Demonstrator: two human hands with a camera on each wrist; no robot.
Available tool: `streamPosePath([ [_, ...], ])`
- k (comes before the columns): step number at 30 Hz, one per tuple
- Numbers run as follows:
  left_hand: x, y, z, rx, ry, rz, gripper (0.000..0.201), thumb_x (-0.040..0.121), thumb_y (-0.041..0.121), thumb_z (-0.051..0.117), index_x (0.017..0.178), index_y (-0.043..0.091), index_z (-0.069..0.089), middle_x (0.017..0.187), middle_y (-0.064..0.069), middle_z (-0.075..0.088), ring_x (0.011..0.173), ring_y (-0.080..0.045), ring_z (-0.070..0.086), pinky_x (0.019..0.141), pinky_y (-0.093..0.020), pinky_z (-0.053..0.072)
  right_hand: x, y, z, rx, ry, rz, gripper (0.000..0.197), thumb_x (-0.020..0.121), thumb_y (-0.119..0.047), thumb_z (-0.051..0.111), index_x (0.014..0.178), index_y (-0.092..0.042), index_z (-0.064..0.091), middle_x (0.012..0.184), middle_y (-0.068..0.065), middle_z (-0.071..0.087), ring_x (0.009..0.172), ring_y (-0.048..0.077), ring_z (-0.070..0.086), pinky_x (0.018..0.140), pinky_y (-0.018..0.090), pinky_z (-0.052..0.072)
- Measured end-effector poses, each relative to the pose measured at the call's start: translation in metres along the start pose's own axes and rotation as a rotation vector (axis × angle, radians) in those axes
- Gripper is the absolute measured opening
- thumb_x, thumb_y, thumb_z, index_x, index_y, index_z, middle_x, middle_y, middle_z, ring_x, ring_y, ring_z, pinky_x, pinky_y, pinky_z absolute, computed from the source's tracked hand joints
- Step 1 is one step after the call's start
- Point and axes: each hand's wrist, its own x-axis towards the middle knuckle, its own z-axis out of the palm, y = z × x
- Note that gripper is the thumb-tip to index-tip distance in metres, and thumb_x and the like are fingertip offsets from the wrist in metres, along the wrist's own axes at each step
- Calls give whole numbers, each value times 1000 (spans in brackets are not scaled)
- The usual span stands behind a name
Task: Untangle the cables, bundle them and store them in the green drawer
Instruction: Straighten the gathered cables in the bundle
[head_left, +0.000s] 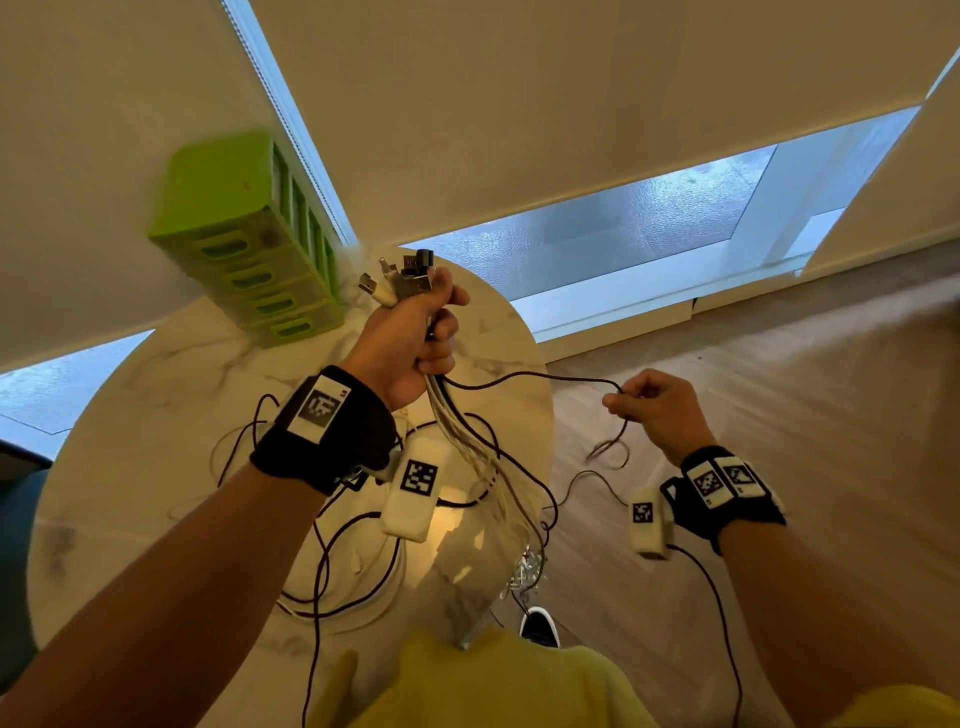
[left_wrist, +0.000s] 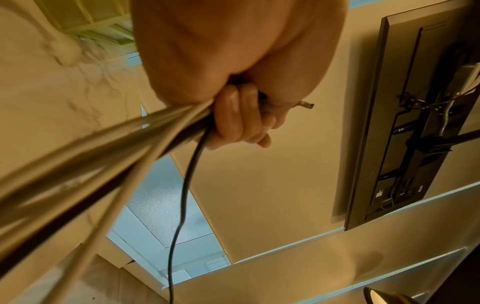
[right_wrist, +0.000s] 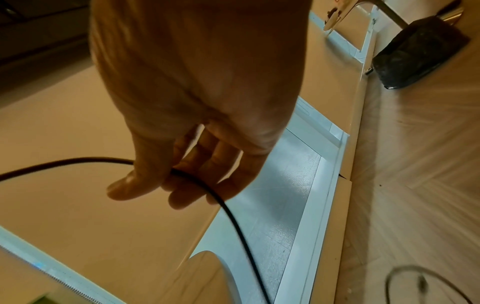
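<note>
My left hand (head_left: 415, 332) is raised over the round marble table (head_left: 156, 395) and grips a bunch of white and black cables (head_left: 467, 441), fist closed round them (left_wrist: 233, 117). Their plugs (head_left: 400, 278) stick out above the fist. The cables hang down and spread in loops over the table. One thin black cable (head_left: 545, 376) runs from the fist to my right hand (head_left: 654, 410), which pinches it (right_wrist: 179, 174) out over the floor; its free end (head_left: 605, 447) dangles below. The green drawer unit (head_left: 249, 239) stands at the table's back left, its drawers closed.
Windows with lowered blinds stand close behind the table. Wood floor (head_left: 779, 364) lies to the right, where a cable end (right_wrist: 420, 281) hangs. A shoe (head_left: 540, 626) shows by the table edge. A wall-mounted screen (left_wrist: 405, 115) appears in the left wrist view.
</note>
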Motion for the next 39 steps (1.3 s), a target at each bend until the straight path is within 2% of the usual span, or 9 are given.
streamPosePath([
  [10,-4,0,-5,22,-9,-12,32,100,38,45,81,14,54,48,5,36,34,-4,23,35,-15,19,-1,15,-5,-218,-255,39,8,78,-8,75,74,-13,71,79,6,71,78,16,64,80,31,50],
  [14,-6,-1,-12,5,5,-5,32,99,38,45,80,14,54,48,5,35,35,-4,23,34,-17,19,-11,20,8,-310,-387,49,5,82,-11,71,82,-15,74,86,0,73,87,11,67,83,23,48],
  [20,-11,-3,-25,-27,33,-23,32,100,37,44,80,14,53,47,5,34,36,-5,23,37,-17,17,-10,18,10,-331,-335,-30,15,92,-19,60,93,-17,75,96,-10,70,95,-1,59,81,14,40],
  [26,-14,-5,-32,-49,32,-17,32,100,37,44,80,14,53,47,5,32,37,-6,24,38,-18,17,-16,24,31,-449,-537,32,18,97,-19,53,93,-20,71,96,-13,66,94,-3,55,76,12,37],
  [28,-15,-5,-33,-46,24,-11,33,100,37,44,79,13,53,47,5,30,38,-7,24,39,-20,18,-17,30,37,-459,-576,42,20,98,-18,50,90,-21,69,98,-13,66,98,0,57,86,16,42],
  [30,-16,-5,-32,-53,18,-15,34,100,38,44,78,13,51,46,5,28,40,-8,26,40,-20,22,-16,37,40,-508,-606,50,23,99,-19,48,88,-25,68,108,-5,68,108,9,59,103,33,42],
  [32,-17,-6,-32,-70,27,-14,36,99,39,46,75,12,51,46,5,28,42,-10,33,42,-20,30,-16,37,42,-582,-640,47,25,100,-21,45,96,-35,66,125,0,63,122,17,53,110,39,36],
  [35,-18,-10,-32,-89,47,5,36,97,41,49,75,12,52,49,3,27,49,-14,46,48,-23,41,-28,8,53,-460,-630,-31,31,101,-29,43,130,-37,50,145,-3,46,136,13,38,111,31,28],
  [39,-20,-16,-31,-153,52,21,35,98,42,45,76,15,51,51,3,25,54,-15,50,52,-24,46,-57,-52,102,-233,-791,-139,59,89,-26,63,142,-30,37,139,-4,49,128,7,45,107,26,37],
])
